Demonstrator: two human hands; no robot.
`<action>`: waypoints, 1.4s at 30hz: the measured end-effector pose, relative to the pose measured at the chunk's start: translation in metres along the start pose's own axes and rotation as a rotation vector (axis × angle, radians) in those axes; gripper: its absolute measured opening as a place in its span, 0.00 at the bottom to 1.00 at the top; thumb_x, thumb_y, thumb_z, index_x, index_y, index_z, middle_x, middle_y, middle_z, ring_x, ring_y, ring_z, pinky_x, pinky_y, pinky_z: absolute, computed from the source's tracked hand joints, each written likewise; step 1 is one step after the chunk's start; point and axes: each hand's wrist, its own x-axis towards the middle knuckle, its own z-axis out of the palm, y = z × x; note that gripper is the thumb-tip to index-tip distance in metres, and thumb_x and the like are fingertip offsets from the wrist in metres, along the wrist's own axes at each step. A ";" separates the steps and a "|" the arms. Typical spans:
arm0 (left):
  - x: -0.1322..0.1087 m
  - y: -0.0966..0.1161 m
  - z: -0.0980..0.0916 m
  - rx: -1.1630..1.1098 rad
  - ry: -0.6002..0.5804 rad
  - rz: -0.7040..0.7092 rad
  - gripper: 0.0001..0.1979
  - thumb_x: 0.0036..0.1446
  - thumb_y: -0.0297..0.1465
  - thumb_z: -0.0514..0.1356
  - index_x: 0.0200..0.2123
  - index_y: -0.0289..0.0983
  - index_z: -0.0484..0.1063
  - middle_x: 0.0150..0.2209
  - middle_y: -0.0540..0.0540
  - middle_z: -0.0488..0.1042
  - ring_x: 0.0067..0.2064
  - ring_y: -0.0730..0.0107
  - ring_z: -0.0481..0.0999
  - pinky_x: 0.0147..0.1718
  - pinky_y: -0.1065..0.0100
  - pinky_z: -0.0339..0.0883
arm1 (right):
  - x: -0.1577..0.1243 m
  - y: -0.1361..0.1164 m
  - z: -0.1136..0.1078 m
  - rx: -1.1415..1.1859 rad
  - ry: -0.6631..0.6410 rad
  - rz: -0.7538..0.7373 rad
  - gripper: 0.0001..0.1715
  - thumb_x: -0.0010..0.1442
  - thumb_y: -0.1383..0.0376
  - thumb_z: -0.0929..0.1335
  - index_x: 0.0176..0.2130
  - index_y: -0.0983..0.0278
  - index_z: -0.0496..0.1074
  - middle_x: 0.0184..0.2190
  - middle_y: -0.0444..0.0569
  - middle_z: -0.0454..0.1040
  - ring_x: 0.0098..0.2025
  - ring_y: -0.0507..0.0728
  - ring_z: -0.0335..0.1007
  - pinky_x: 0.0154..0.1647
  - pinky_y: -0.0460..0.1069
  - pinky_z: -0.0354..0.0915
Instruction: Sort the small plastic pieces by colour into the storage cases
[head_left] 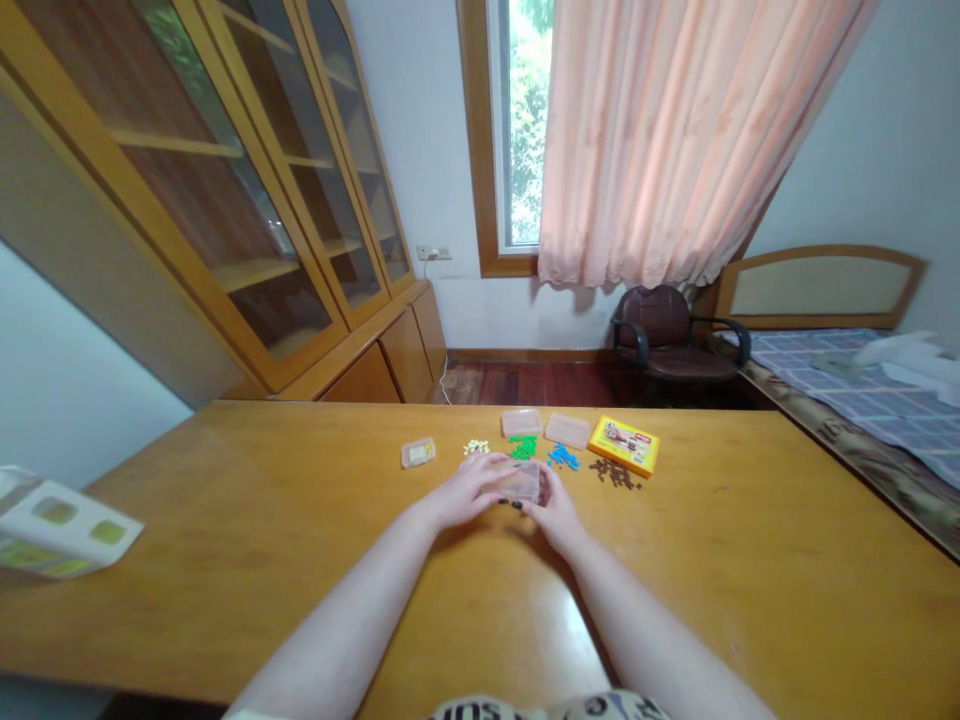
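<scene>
My left hand (470,492) and my right hand (556,510) hold a small clear plastic box (523,482) between them, over the middle of the wooden table. Just beyond the hands lie loose pieces in separate piles: cream pieces (476,447), green pieces (523,447), blue pieces (563,458) and brown pieces (615,473). Behind the green pile sits a clear container (521,423), with another flat clear piece (568,431) to its right. What the held box contains is too small to tell.
A yellow box (625,446) lies behind the brown pile. Left of the cream pieces is a small clear case (418,453). A white and green carton (64,525) stands at the left of the table (247,500). Beyond the table are a chair (664,335) and a bed.
</scene>
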 end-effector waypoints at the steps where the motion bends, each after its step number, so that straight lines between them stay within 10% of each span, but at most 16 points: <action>1: -0.001 -0.002 0.007 -0.099 0.047 -0.023 0.22 0.52 0.35 0.62 0.52 0.48 0.70 0.57 0.44 0.66 0.60 0.58 0.61 0.61 0.53 0.50 | -0.001 -0.001 0.000 -0.012 0.004 -0.004 0.35 0.41 0.60 0.76 0.48 0.58 0.64 0.49 0.54 0.71 0.50 0.63 0.69 0.48 0.57 0.66; 7: -0.002 -0.013 0.072 -1.107 0.612 -0.163 0.35 0.48 0.47 0.64 0.57 0.42 0.62 0.60 0.39 0.62 0.61 0.57 0.62 0.60 0.56 0.54 | -0.002 -0.001 0.000 -0.077 0.040 -0.077 0.34 0.43 0.57 0.75 0.48 0.59 0.63 0.49 0.54 0.70 0.51 0.63 0.68 0.52 0.58 0.63; 15: 0.019 -0.006 0.102 -1.583 0.855 -0.514 0.32 0.56 0.57 0.45 0.41 0.36 0.72 0.46 0.37 0.75 0.50 0.56 0.74 0.51 0.52 0.66 | -0.005 0.014 0.005 -0.188 0.163 -0.012 0.31 0.42 0.55 0.75 0.43 0.60 0.64 0.43 0.52 0.72 0.46 0.61 0.69 0.48 0.57 0.64; 20: 0.022 -0.001 0.124 -1.511 0.814 -0.345 0.28 0.52 0.53 0.55 0.42 0.35 0.72 0.45 0.37 0.76 0.49 0.57 0.75 0.52 0.56 0.66 | -0.006 0.022 0.007 -0.196 0.196 -0.007 0.28 0.47 0.55 0.73 0.45 0.61 0.64 0.45 0.53 0.72 0.47 0.61 0.69 0.49 0.57 0.64; 28: 0.017 -0.014 0.123 -1.372 0.969 -0.448 0.17 0.52 0.42 0.62 0.42 0.38 0.69 0.43 0.41 0.77 0.47 0.66 0.76 0.52 0.61 0.66 | -0.011 0.005 -0.005 -0.629 0.217 -0.208 0.43 0.50 0.55 0.71 0.60 0.63 0.56 0.61 0.58 0.59 0.59 0.65 0.58 0.59 0.62 0.55; 42: 0.006 -0.003 0.145 -1.145 0.835 -0.466 0.19 0.54 0.46 0.59 0.43 0.38 0.73 0.47 0.39 0.76 0.51 0.57 0.73 0.57 0.56 0.59 | -0.017 -0.011 -0.001 -0.792 0.215 -0.175 0.38 0.51 0.54 0.70 0.57 0.64 0.63 0.42 0.58 0.76 0.43 0.66 0.72 0.47 0.61 0.66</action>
